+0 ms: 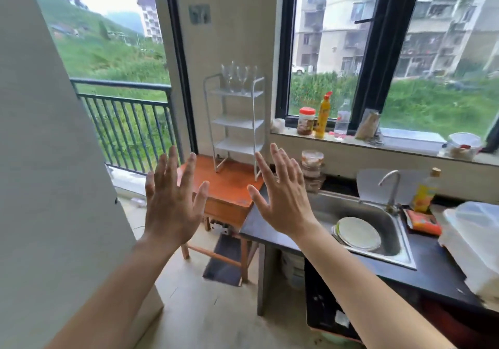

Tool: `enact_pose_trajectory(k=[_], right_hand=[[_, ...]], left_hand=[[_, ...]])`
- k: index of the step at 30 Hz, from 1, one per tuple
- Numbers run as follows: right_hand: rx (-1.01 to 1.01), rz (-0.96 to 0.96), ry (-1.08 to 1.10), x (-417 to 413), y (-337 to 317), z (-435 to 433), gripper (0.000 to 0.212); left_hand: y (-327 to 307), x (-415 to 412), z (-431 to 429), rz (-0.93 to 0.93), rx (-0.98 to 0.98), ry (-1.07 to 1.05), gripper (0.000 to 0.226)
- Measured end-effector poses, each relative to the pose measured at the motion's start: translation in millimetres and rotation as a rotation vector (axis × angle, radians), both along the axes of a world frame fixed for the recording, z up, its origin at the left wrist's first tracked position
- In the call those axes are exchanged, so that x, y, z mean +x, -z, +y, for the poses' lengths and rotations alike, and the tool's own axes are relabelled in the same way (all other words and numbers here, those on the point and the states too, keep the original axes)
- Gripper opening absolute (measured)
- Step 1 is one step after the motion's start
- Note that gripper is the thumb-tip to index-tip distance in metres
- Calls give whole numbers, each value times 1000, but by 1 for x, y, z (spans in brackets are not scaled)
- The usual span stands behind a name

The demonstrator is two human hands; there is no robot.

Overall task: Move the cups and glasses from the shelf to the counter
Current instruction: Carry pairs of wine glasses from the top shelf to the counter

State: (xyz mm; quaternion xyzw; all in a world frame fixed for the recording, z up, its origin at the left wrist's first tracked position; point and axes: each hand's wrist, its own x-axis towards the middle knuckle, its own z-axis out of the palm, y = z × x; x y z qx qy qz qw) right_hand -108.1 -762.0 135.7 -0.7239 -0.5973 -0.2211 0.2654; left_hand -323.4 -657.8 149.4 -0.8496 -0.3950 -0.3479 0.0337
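Observation:
Several clear stemmed glasses [239, 78] stand on the top tier of a white wire shelf [236, 122] placed on an orange wooden table [229, 184] against the far wall. The shelf's lower tiers hold nothing. My left hand [172, 200] and my right hand [283, 194] are both raised in front of me, fingers spread, backs toward the camera, holding nothing. They are well short of the shelf. The dark counter [270, 230] starts just right of the wooden table, under my right hand.
A steel sink [388, 227] with plates [357, 234] and a tap sits in the counter. Stacked jars [313, 170] stand at the counter's back; bottles and jars line the windowsill [405, 143]. A white plastic container [475, 240] sits right. A white panel [54, 159] fills the left.

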Motion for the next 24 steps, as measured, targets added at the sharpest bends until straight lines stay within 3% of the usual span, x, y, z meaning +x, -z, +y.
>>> enact_pose_trajectory(k=[6,11,16,24], right_hand=[[15,20,-6,28,15,96,69],[33,53,44,91,20,195,70],[91,96,106,159,-22,284,69],[122,131,146,220,-89,394,70]], left_hand=[[17,29,95,18,-36,14,67],[14,99,199,2,-53,93,69],[-28,175,304,21,-49,156,68],[-90,256,433,-139,-21,273,70]])
